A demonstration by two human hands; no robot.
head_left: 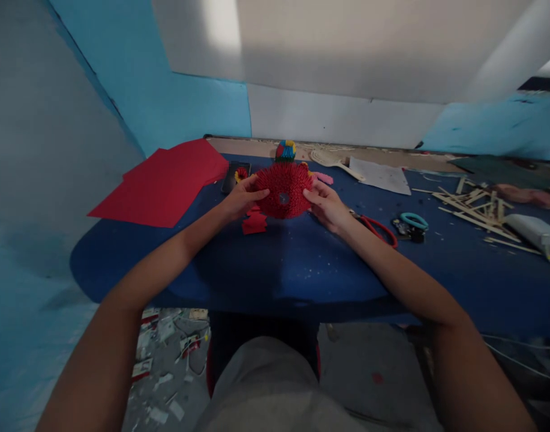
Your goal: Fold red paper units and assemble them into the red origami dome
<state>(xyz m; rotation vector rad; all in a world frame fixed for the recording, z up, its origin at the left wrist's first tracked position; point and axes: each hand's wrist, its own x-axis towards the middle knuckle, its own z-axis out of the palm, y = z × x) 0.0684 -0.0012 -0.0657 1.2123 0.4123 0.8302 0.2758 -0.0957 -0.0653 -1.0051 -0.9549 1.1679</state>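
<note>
A round red piece with a spiky, folded-looking texture [289, 180] and a small hole at its centre is held up over the blue table. My left hand [244, 198] grips its left edge, thumb on the near face. On the right edge, my right hand [325, 204] holds it the same way. Behind it stands a small multicoloured object [286, 150] in blue, yellow, red and green. Small red paper pieces [254, 222] lie below my left hand. A yellow and red ring [241, 174] rests by a dark phone [230, 175].
Large red sheets [162, 183] lie at the left of the blue table [275, 270]. To the right are red-handled pliers [379, 230], a blue-handled tool [413, 222], a pale spoon [335, 163], a white paper [380, 175] and scattered sticks [477, 207]. Scraps cover the floor.
</note>
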